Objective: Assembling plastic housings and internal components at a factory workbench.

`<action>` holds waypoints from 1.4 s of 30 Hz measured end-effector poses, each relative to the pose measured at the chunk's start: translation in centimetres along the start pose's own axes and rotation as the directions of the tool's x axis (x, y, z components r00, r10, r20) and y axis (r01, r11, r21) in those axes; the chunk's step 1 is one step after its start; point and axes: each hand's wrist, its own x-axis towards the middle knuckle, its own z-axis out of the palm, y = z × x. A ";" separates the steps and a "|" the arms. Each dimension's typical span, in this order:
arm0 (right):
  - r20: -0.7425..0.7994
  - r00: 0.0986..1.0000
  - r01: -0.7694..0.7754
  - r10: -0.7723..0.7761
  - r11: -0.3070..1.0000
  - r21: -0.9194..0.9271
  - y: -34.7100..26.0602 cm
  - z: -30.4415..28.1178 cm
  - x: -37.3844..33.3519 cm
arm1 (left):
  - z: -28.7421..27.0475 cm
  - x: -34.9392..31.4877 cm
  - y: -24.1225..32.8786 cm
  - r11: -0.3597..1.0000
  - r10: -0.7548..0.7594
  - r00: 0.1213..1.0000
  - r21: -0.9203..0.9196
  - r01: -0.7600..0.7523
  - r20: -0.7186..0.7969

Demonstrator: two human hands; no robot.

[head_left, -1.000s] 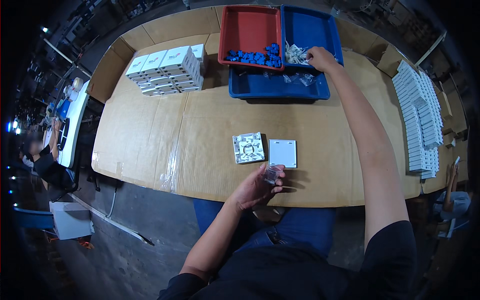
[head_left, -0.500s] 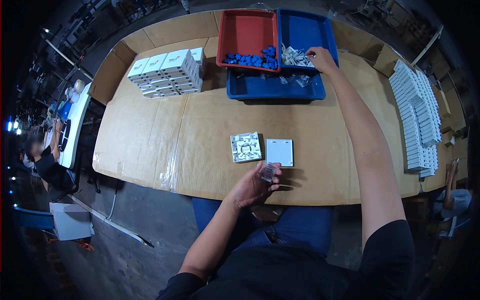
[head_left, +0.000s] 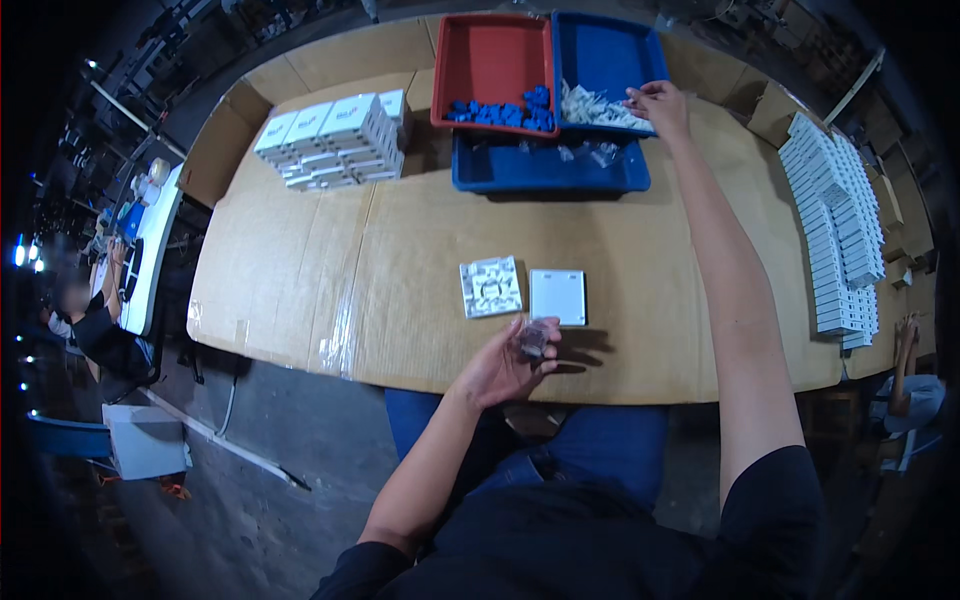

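My left hand (head_left: pixel 503 365) is closed round a small clear plastic piece (head_left: pixel 534 340) near the table's front edge. Just beyond it lie an open white square casing (head_left: pixel 491 288) with inner fittings and, to its right, a flat white square plate (head_left: pixel 557 297). My right hand (head_left: pixel 662 108) reaches to the right side of the far blue tray (head_left: pixel 612 50), above small loose white parts (head_left: pixel 596 107). Its thumb and fingertips pinch together; what sits between them is too small to make out.
A red tray (head_left: pixel 495 60) with blue parts (head_left: pixel 505 114) adjoins the far blue tray. In front, a lower blue tray (head_left: pixel 550 177) holds clear plastic bits. White boxes (head_left: pixel 335 135) stand stacked at back left, more white stacks (head_left: pixel 830 225) at right. Cardboard walls edge the table.
My right hand has lifted off the white parts and moved slightly right toward the tray's edge. My left hand stays in place, with the clear piece tilted a little differently.
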 end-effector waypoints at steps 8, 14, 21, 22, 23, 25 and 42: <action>0.337 0.926 -0.210 0.172 0.975 0.078 -3.9 1.1 -16.9 | -0.2 -0.2 0.4 0.996 0.047 0.998 0.081 -0.044 -0.035; 0.458 0.855 -0.355 0.244 0.919 0.171 -4.5 1.3 -30.4 | 0.0 -0.1 0.1 0.996 0.035 0.999 0.088 -0.032 -0.038; 0.529 0.835 -0.322 0.151 0.914 0.248 -6.9 1.7 -34.4 | 0.2 -0.3 0.0 0.993 0.052 0.998 0.109 -0.049 -0.028; 0.552 0.819 -0.291 0.155 0.942 0.168 -7.1 1.6 -34.3 | 0.1 -0.3 0.0 0.993 0.058 0.998 0.106 -0.054 -0.037; 0.554 0.818 -0.290 0.154 0.942 0.166 -7.4 1.7 -34.2 | 0.1 -0.4 -0.1 0.993 0.064 0.997 0.102 -0.059 -0.047; 0.556 0.791 -0.424 0.255 0.884 0.198 -7.9 1.9 -34.2 | 0.2 -0.4 -0.2 0.991 0.076 0.996 0.110 -0.070 -0.049; 0.406 0.897 -0.161 0.173 0.985 -0.063 -6.6 2.3 -34.0 | 0.5 -0.5 0.0 0.989 0.093 0.996 0.110 -0.094 0.016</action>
